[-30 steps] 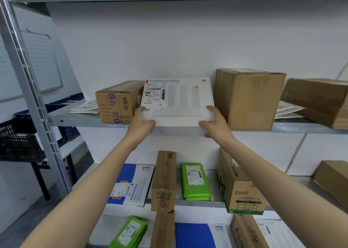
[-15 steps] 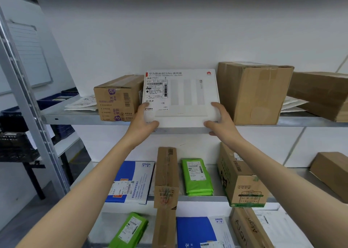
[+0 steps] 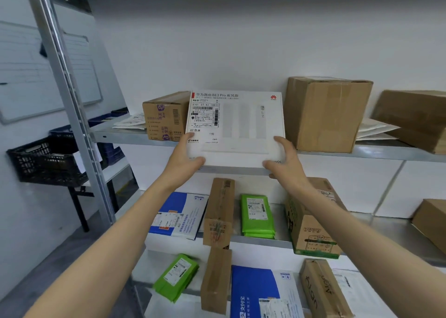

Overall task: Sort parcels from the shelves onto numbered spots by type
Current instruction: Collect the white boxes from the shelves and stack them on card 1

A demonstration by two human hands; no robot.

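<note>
The upper metal shelf (image 3: 135, 136) carries a large brown carton (image 3: 325, 115) at 3 o'clock from the white router box (image 3: 241, 124) and just beside it, with a smaller brown carton (image 3: 164, 117) close at 9 o'clock. The white router box stands between these two, label face toward the camera, its near edge projecting past the shelf's front lip. The left hand (image 3: 183, 163) grips its 7 o'clock corner and the right hand (image 3: 284, 163) its 5 o'clock corner, each closed round the box edge.
</note>
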